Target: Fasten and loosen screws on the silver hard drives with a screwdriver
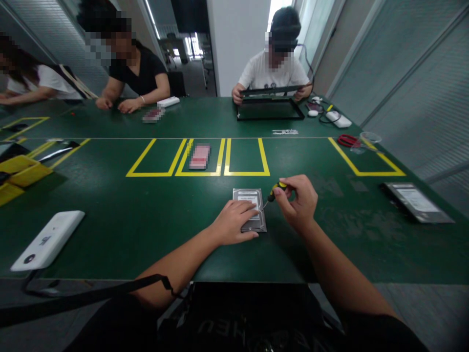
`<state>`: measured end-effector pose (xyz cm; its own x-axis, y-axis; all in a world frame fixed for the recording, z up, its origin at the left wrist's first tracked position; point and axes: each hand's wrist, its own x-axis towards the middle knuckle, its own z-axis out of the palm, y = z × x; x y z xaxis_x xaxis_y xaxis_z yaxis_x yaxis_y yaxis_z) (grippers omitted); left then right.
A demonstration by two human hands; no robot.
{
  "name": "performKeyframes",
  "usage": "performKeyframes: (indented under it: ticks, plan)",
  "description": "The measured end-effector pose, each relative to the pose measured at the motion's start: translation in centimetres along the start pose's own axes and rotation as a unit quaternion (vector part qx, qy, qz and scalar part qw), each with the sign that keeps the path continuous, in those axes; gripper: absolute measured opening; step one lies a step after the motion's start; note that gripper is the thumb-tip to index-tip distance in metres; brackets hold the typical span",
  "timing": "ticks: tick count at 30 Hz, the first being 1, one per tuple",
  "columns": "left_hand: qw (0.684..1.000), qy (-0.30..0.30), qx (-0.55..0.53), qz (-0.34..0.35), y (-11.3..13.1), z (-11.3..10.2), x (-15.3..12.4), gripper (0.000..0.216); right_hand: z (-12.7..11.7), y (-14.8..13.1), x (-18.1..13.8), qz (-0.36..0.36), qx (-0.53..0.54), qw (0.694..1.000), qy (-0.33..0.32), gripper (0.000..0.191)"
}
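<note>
A silver hard drive with a white label lies flat on the green table in front of me. My left hand rests over its left and middle part, fingers stretched out, covering much of the label. In my right hand is a small yellow-and-black screwdriver, pinched at the handle between thumb and fingers. Its thin shaft slants down to the left, and the tip is at the drive's right edge. Whether it sits in a screw is too small to tell.
Another hard drive lies at right, partly on a dark piece. A white power bank is at left, near yellow bins. Yellow tape marks boxes ahead, one holding a pink pack. Across the table, a person holds a black frame.
</note>
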<state>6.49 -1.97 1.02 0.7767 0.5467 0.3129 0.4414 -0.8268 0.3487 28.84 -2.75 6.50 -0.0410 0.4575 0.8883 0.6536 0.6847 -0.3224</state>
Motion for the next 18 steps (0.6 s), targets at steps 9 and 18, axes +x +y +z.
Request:
performKeyframes:
  ticks: [9,18]
  plan:
    - [1.0,-0.002,-0.004,-0.006,0.06,-0.01,-0.05,0.063,-0.13,-0.25,0.02,0.032,0.03,0.999,-0.03,0.015]
    - [1.0,-0.008,0.003,-0.004,0.09,-0.07,-0.07,0.063,-0.16,-0.24,0.28,0.024,0.033,0.999,-0.007,0.014]
